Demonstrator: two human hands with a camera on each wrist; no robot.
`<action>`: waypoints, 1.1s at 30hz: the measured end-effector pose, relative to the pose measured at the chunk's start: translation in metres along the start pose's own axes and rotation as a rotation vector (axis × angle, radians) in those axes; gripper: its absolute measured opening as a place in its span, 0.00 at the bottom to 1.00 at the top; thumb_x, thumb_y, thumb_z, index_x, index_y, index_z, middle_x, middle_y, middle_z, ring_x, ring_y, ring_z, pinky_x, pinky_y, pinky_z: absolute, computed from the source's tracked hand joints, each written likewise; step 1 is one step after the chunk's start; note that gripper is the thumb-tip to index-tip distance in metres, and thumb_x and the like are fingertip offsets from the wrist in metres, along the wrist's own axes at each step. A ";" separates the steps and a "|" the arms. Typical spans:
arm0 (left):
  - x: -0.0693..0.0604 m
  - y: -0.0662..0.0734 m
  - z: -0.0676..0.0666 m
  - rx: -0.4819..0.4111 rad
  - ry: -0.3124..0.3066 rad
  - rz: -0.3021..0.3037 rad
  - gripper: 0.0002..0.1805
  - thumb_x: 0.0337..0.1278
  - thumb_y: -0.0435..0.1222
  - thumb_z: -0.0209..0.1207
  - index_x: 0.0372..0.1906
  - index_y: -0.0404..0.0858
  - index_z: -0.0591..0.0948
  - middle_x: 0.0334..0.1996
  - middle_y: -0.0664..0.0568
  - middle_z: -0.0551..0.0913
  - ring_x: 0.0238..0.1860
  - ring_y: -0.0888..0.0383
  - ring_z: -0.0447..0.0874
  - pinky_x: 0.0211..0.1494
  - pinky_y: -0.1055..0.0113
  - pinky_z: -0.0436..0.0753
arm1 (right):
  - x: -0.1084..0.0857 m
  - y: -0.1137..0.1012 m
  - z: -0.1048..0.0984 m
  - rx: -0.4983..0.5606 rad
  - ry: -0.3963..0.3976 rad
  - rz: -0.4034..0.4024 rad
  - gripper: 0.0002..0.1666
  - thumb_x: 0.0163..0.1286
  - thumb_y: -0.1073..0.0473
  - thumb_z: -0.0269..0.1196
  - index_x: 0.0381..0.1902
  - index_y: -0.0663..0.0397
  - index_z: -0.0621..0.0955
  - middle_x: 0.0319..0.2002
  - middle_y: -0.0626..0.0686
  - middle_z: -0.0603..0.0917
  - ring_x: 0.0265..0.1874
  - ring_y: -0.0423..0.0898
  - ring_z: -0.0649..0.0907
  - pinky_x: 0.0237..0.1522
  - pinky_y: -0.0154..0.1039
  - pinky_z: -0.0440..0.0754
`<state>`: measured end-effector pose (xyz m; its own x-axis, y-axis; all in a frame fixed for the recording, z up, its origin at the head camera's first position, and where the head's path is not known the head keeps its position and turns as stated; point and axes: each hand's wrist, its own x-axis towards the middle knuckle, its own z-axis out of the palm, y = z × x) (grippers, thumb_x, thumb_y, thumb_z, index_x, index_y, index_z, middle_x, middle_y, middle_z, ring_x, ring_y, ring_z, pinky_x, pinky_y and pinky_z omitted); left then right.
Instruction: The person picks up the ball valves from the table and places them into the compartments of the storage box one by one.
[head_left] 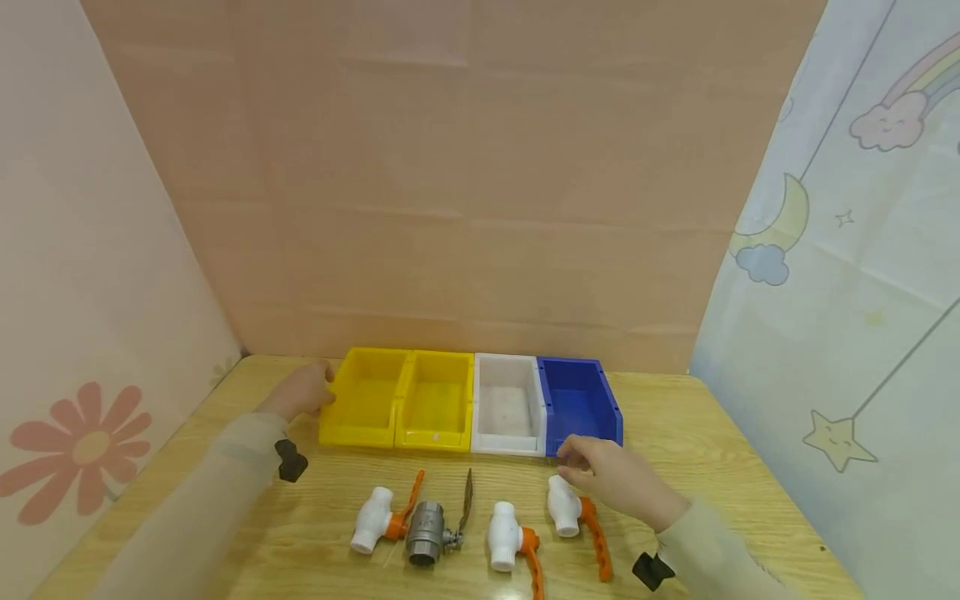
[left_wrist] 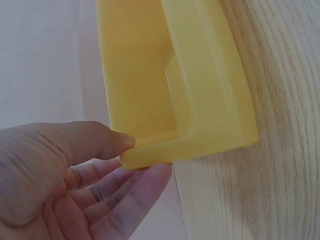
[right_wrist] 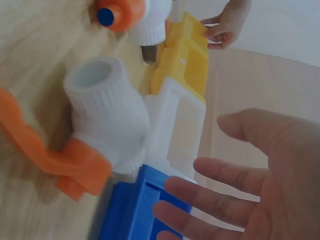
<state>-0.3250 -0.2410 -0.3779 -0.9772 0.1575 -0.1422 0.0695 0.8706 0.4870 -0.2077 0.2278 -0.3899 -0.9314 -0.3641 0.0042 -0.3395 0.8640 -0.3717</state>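
In the left wrist view, my left hand (left_wrist: 75, 175) has its thumb on the rim and its fingers beneath the edge of the leftmost yellow bin (left_wrist: 215, 100). The head view has that hand (head_left: 300, 390) at the outer side of this bin (head_left: 358, 435). My right hand (head_left: 618, 479) is by the front of the blue bin (head_left: 611, 408), above a white valve (head_left: 562, 507) with an orange handle. Its fingers are spread and hold nothing in the right wrist view, where the hand (right_wrist: 235, 190) is beside the valve (right_wrist: 110, 120) and the blue bin (right_wrist: 130, 215).
A second yellow bin (head_left: 435, 442) and a white bin (head_left: 508, 446) stand between the outer bins, all in one row. Nearer on the wooden table (head_left: 300, 533) lie a white valve (head_left: 372, 521), a metal valve (head_left: 426, 533) and another white valve (head_left: 504, 537). Walls enclose the back and sides.
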 end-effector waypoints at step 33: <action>0.003 0.000 -0.001 0.004 -0.020 -0.025 0.19 0.59 0.28 0.57 0.52 0.24 0.68 0.44 0.33 0.78 0.32 0.52 0.79 0.35 0.62 0.84 | -0.011 0.004 0.026 -0.032 -0.191 -0.097 0.49 0.50 0.43 0.75 0.66 0.56 0.70 0.62 0.64 0.75 0.56 0.61 0.78 0.51 0.59 0.78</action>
<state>-0.3285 -0.2410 -0.3777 -0.9744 0.1448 -0.1718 0.0456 0.8761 0.4799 -0.1958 0.2265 -0.4154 -0.8533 -0.5026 -0.1386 -0.4332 0.8314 -0.3480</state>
